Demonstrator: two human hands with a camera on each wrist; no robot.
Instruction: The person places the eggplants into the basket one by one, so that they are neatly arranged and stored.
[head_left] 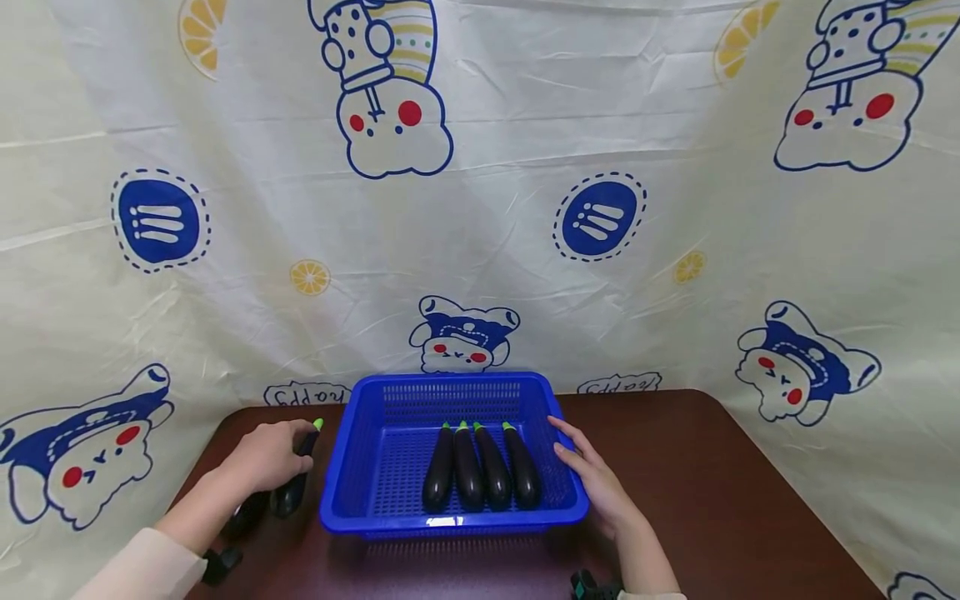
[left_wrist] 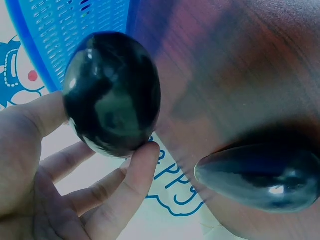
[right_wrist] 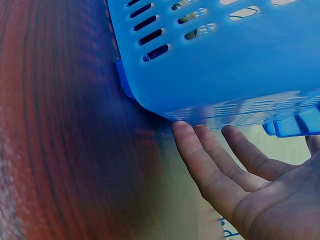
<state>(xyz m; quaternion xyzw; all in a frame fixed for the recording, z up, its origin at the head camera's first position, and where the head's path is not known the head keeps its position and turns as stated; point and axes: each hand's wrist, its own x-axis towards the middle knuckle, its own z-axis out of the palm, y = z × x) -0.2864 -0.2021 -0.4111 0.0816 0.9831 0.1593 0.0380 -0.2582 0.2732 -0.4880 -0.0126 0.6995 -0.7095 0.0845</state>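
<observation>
The left hand point(head_left: 272, 457) grips a dark eggplant point(head_left: 291, 493) with a green tip, left of the blue basket point(head_left: 352, 521). In the left wrist view the fingers and thumb of the left hand point(left_wrist: 75, 180) are round that eggplant point(left_wrist: 112, 95), and a second eggplant point(left_wrist: 260, 177) lies on the table beside it. Several eggplants lie side by side inside the basket, stems toward its far side. At the basket's right side is the right hand point(head_left: 600, 483), its fingers extended; in the right wrist view the fingertips of the right hand point(right_wrist: 250, 180) touch the basket's wall point(right_wrist: 210, 65).
The brown table point(head_left: 675, 467) extends on both sides of the basket. Behind it hangs a pale printed cloth point(head_left: 495, 217) with cartoon figures and orange slices. Another eggplant point(head_left: 246, 515) lies partly hidden under the left forearm.
</observation>
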